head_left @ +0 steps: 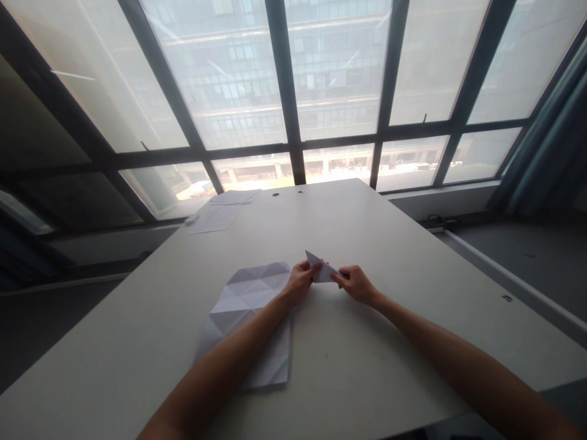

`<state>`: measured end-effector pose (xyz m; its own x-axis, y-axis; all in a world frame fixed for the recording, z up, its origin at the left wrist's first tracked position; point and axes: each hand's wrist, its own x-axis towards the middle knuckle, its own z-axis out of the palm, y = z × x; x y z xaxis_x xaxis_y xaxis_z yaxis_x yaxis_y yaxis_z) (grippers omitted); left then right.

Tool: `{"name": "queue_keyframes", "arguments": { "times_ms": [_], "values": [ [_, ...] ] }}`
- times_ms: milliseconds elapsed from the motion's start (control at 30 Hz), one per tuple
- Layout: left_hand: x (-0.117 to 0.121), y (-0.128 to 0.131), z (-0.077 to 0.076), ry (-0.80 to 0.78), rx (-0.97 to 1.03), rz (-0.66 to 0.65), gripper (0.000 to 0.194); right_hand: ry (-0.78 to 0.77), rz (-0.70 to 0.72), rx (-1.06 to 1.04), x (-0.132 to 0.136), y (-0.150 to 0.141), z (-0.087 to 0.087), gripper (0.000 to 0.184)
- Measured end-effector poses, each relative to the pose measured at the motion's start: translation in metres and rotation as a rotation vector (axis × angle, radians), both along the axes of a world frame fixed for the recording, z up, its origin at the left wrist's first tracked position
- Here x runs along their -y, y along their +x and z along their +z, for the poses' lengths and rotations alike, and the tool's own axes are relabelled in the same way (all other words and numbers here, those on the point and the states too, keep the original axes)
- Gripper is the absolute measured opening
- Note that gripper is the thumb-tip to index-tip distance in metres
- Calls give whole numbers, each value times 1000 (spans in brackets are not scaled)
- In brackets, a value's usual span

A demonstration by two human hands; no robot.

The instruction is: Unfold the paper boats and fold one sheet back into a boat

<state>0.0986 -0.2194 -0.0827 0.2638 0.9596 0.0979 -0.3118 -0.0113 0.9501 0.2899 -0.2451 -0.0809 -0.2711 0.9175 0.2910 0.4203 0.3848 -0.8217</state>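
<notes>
A small piece of folded white paper [324, 272], roughly triangular with a point at its upper left, is held just above the white table. My left hand [300, 283] pinches its left side, thumb on top. On the opposite side, my right hand [356, 284] grips the right corner between thumb and fingers. Small pinkish marks show along the paper's upper edge. Under and beside my left forearm lies a larger creased sheet of white paper [250, 299], covered in fold lines and partly hidden by the arm.
The white table [380, 366] extends away to a window wall [293, 91]. More white sheets [215, 217] lie at its far left edge. A dark round spot [276, 194] shows near the far end. A blue curtain [545, 122] hangs at the right.
</notes>
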Motion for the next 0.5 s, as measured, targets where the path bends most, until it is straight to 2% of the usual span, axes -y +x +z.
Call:
{"name": "queue_keyframes", "arguments": {
  "times_ms": [200, 400, 500],
  "values": [
    [0, 1, -4, 14, -73, -15, 41, 26, -45, -34, 4, -2, 2, 42],
    [-3, 0, -6, 27, -2, 87, 36, 27, -29, -81, 3, -1, 2, 42],
    [-3, -1, -5, 17, 15, 83, 35, 43, -21, -99, 2, 0, 1, 41]
  ]
}}
